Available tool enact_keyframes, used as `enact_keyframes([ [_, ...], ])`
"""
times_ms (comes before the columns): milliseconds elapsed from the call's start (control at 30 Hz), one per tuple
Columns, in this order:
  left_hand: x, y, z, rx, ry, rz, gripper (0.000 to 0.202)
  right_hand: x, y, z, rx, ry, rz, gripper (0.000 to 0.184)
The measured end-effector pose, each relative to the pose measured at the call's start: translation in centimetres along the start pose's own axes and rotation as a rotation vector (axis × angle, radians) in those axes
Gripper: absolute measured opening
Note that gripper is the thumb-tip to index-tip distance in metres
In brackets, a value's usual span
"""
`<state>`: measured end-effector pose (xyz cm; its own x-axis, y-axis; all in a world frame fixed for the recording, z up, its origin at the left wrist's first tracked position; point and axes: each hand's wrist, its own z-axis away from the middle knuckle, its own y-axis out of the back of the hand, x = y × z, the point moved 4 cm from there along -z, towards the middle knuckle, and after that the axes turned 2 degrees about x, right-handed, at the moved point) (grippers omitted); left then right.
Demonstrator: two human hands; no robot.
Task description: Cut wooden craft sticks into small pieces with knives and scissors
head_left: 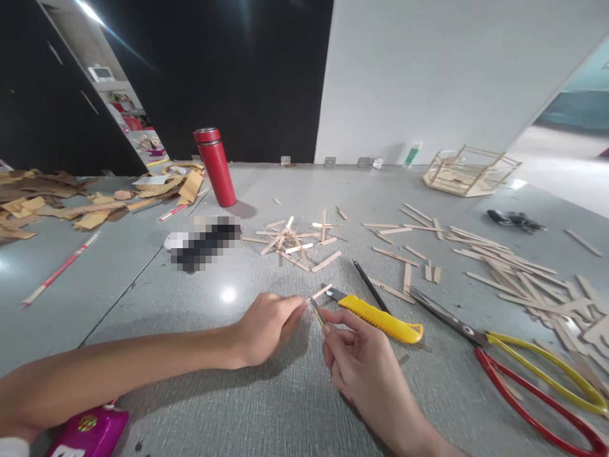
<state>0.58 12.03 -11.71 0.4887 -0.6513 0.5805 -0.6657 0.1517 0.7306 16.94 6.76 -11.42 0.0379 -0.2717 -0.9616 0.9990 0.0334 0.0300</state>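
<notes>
My left hand [269, 325] pinches a short thin wooden stick [321, 292] against the grey floor. Its fingers are closed on the stick's near end. My right hand [364, 362] is closed round a small thin tool or stick piece [318, 311] whose tip meets the wooden stick. A yellow utility knife [380, 317] lies just beyond my right hand. A black pencil [370, 285] lies behind the knife.
A heap of cut sticks [297, 240] lies ahead, more sticks [518, 273] spread at right. Red-and-yellow-handled shears [518, 362] lie at right. Red flask [215, 166], cardboard scraps [71, 203], a stick frame [469, 170], a pink object [88, 431] at lower left.
</notes>
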Motion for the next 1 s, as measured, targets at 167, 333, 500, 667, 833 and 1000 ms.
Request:
enact_keyframes([
  [167,-0.1,-0.2,0.2,-0.068,-0.050,0.018,0.030,0.1,0.0,0.1,-0.020,-0.005,0.014,0.038],
  [333,0.0,0.1,0.0,-0.022,-0.023,0.008,0.033,0.3,0.0,0.1,-0.026,0.015,0.001,0.036],
  [500,0.1,0.2,-0.2,-0.001,-0.005,0.009,0.038,0.3,0.0,0.1,-0.010,0.032,0.027,0.035],
  [667,0.2,-0.1,0.1,-0.066,-0.035,0.036,0.032,0.1,-0.2,0.2,-0.006,0.011,-0.007,0.036],
  [833,0.3,0.4,-0.3,-0.006,0.020,0.051,0.037,0.1,-0.2,0.3,-0.005,0.020,0.001,0.033],
  [1000,0.1,0.9,-0.6,0.033,0.058,0.096,0.040,0.0,-0.1,0.3,0.001,0.009,-0.011,0.038],
])
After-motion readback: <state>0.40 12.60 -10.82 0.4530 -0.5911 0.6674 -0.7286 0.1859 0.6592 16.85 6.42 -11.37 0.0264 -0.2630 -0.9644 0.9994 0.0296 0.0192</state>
